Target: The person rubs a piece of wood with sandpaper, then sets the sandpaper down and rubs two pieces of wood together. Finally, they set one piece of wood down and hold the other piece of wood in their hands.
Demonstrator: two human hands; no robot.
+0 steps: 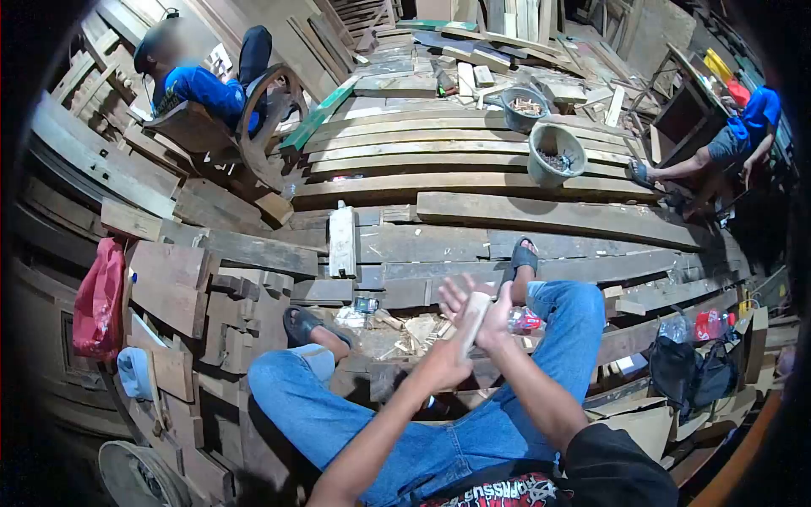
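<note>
My left hand [445,363] is closed round the lower end of a short, pale wooden piece [476,316] with a rounded upper end. The piece slants upward in front of my knees. Behind it is my right hand [493,328], its fingers spread out to the left and the thumb pointing up. The wood overlaps the right palm in this view. A plastic bottle with a red label [525,320] lies just beyond the right hand. Wood scraps [420,331] litter the floor between my feet.
Long planks [557,216] cover the floor ahead. Two buckets [557,155] stand on them beyond a white container [342,241]. One person [207,93] sits at the upper left, another [754,118] at the far right. A red bag [99,300] hangs at left; a black bag [688,372] lies right.
</note>
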